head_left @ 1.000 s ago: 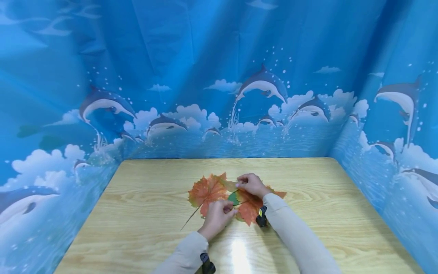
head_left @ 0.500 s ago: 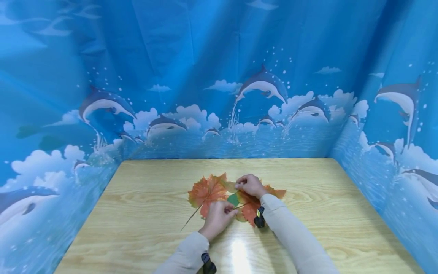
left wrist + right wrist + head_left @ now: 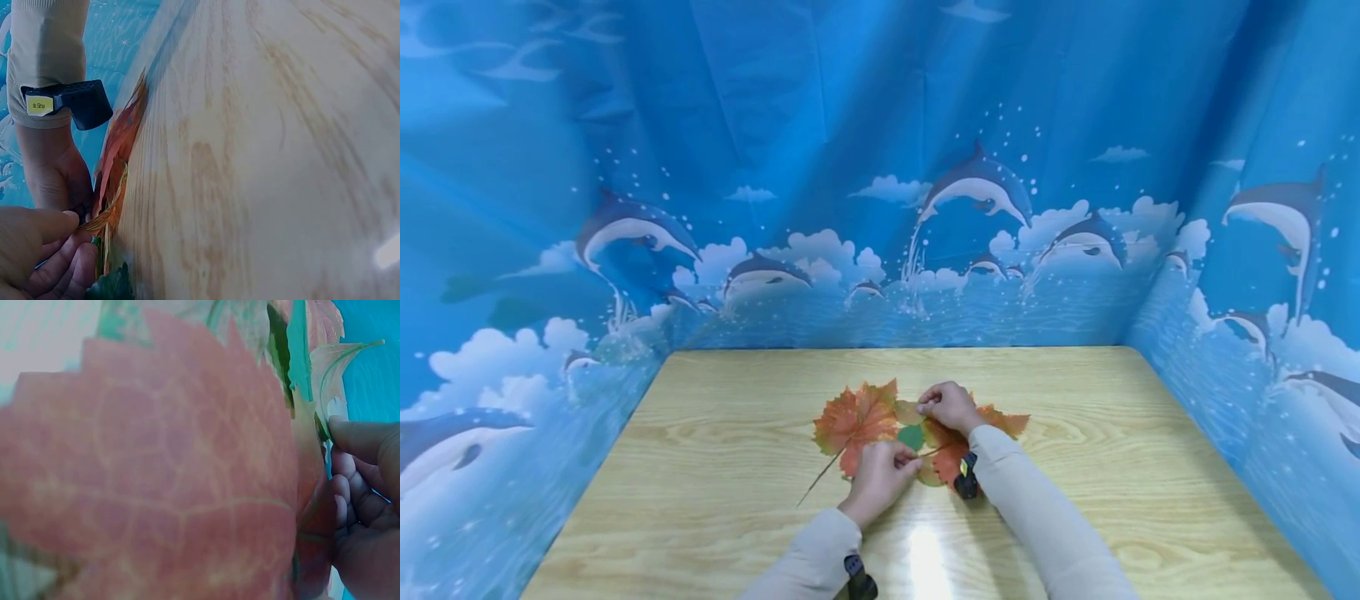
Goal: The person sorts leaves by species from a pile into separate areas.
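Observation:
Two large orange-red artificial maple leaves lie on the table. The left maple leaf (image 3: 853,421) shows whole apart from its lower edge, which my left hand covers. My right arm overlaps much of the right maple leaf (image 3: 1006,422). With thumb and fingers my left hand (image 3: 880,479) pinches the right leaf's stem. My right hand (image 3: 952,407) pinches the edge of a small yellow-brown leaf (image 3: 907,412). Between the hands shows a small green leaf (image 3: 912,437). Another yellowish leaf (image 3: 928,472) lies just right of my left fingertips. In the right wrist view a blurred red leaf (image 3: 156,450) fills the foreground.
The wooden table (image 3: 722,467) spreads around the leaves, with a bright reflection (image 3: 927,558) near its front. A blue dolphin-print curtain (image 3: 865,150) encloses the back and sides. The left leaf's thin stem (image 3: 820,477) points toward the front left.
My right wrist has shifted slightly left and down, and the right maple leaf has turned a little with it. More of the green leaf shows. Both hands keep their pinch.

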The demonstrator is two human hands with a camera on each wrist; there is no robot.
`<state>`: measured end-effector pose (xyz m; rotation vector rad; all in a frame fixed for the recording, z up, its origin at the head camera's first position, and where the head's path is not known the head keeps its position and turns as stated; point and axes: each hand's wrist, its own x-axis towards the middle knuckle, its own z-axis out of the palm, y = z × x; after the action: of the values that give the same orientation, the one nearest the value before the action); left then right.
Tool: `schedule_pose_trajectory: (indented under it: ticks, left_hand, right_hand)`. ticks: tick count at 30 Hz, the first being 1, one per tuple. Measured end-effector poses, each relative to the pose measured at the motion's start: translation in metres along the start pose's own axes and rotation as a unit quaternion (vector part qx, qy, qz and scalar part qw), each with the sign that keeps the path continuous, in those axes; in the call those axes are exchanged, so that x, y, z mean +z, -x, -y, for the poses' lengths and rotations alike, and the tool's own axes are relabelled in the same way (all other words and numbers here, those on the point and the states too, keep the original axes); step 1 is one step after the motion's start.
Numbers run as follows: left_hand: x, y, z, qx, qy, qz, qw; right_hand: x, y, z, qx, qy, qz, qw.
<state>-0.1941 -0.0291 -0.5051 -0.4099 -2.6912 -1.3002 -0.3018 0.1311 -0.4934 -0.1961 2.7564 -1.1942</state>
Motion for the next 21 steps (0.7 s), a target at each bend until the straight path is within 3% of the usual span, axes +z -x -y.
schedule_pose_trajectory:
  ticks: [6, 10, 21]
  left_hand:
    - [-0.002, 0.0, -0.002, -0.004, -0.001, -0.005, 1.0]
    - [-0.007, -0.002, -0.002, 0.012, -0.008, -0.008, 0.9999]
    - [-0.039, -0.012, 0.003, 0.03, -0.025, -0.025, 0.9989]
  right_hand:
    - [0.001, -0.001, -0.002, -0.001, 0.004, -0.005, 1.0]
    - [0.002, -0.002, -0.002, -0.001, 0.005, -0.006, 1.0]
    - [0.001, 0.001, -0.003, -0.019, -0.007, 0.002, 1.0]
